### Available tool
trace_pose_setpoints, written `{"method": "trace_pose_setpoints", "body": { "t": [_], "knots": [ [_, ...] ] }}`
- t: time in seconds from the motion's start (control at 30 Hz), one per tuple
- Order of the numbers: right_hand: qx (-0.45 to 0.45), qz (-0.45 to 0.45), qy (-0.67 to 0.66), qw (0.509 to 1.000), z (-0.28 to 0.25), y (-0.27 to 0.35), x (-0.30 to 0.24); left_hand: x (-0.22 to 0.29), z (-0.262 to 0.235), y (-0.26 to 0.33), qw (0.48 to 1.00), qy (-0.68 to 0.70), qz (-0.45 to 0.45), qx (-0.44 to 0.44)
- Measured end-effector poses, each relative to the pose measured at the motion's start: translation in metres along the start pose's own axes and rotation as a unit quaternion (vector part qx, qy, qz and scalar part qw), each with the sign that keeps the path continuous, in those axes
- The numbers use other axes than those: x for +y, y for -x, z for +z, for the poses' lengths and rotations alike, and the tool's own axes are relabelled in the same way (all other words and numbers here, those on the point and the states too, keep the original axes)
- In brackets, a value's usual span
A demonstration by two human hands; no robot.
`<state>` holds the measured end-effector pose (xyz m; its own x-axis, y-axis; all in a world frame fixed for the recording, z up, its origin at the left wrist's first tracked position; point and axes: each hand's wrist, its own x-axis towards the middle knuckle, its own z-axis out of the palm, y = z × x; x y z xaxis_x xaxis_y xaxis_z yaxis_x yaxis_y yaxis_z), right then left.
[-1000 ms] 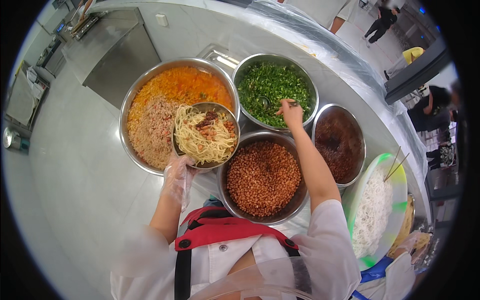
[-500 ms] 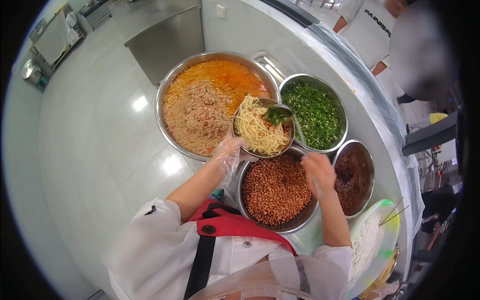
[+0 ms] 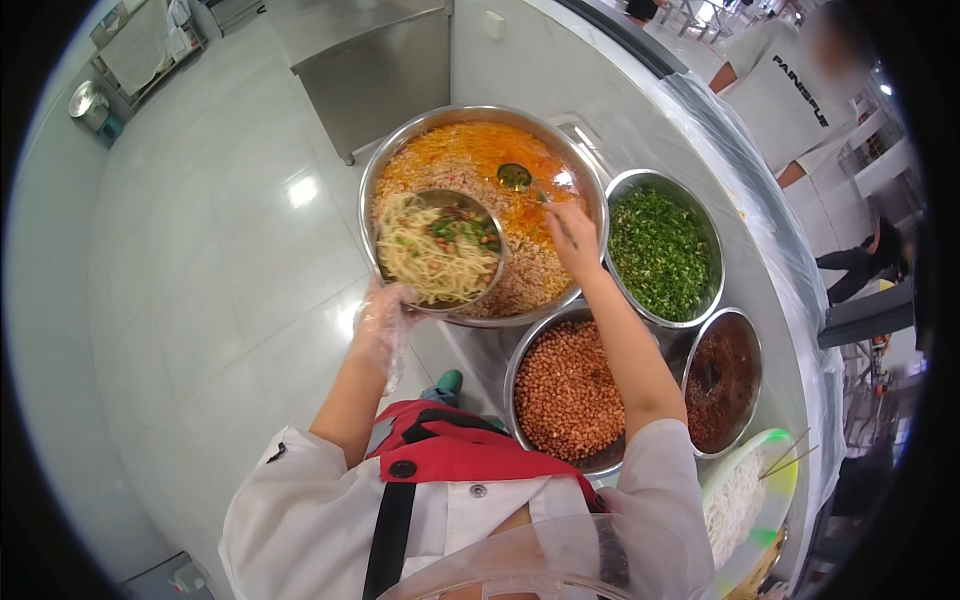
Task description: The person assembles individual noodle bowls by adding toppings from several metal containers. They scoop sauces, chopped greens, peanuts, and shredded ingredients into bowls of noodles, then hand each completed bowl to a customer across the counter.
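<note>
My left hand [image 3: 385,318], in a clear plastic glove, grips the near rim of a metal bowl [image 3: 503,262]. Pale noodles [image 3: 425,265] fill it, topped with chopped greens and some peanuts. This bowl is held over the near left part of a wide steel basin [image 3: 604,225] of minced meat sauce and orange oil. Closed around a handle, my right hand [image 3: 573,240] holds a ladle [image 3: 515,177]. The ladle's head, with green bits in it, is at the oily part of the basin; I cannot tell how deep it sits.
To the right stands a steel bowl of chopped greens [image 3: 660,250]. Nearer are a pot of peanuts [image 3: 565,390] and a bowl of dark red sauce [image 3: 715,385]. White noodles [image 3: 738,505] with sticks lie in a green-rimmed bowl. A person [image 3: 790,90] stands beyond the plastic-covered ledge.
My left hand has carried the noodle bowl left, over the meat sauce. The ladle has gone from above the noodles to the oil, and greens now lie on the noodles.
</note>
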<state>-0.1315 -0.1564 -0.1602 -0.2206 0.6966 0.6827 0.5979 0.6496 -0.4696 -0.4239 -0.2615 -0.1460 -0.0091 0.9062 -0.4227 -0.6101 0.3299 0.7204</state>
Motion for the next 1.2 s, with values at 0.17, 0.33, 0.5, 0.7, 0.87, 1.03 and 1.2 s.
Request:
{"method": "trace_pose_setpoints", "body": {
  "t": [0.17, 0.33, 0.5, 0.7, 0.87, 1.03, 1.2],
  "knots": [
    [-0.050, 0.164, -0.102, 0.980, 0.035, 0.013, 0.004, 0.033, -0.030, 0.004, 0.997, 0.016, 0.066, 0.043],
    [-0.040, 0.364, -0.177, 0.914, 0.026, -0.006, 0.002, 0.048, -0.038, 0.006, 0.995, 0.019, 0.078, 0.054],
    [0.034, 0.442, -0.242, 0.863, 0.003, -0.020, 0.000, 0.045, -0.029, -0.005, 0.997, 0.010, 0.068, 0.033],
    [0.062, 0.418, -0.251, 0.871, -0.048, -0.051, -0.042, 0.034, -0.009, -0.021, 1.000, -0.007, 0.005, 0.005],
    [0.042, 0.332, -0.206, 0.920, -0.077, -0.056, -0.118, 0.026, 0.036, -0.023, 0.998, -0.033, -0.032, -0.034],
    [-0.043, -0.127, 0.134, 0.982, -0.083, -0.006, -0.138, 0.003, 0.069, -0.027, 0.992, -0.010, -0.049, -0.113],
    [-0.040, -0.144, 0.207, 0.967, -0.125, 0.017, -0.143, -0.007, 0.109, -0.013, 0.988, -0.039, -0.056, -0.142]
  ]
}}
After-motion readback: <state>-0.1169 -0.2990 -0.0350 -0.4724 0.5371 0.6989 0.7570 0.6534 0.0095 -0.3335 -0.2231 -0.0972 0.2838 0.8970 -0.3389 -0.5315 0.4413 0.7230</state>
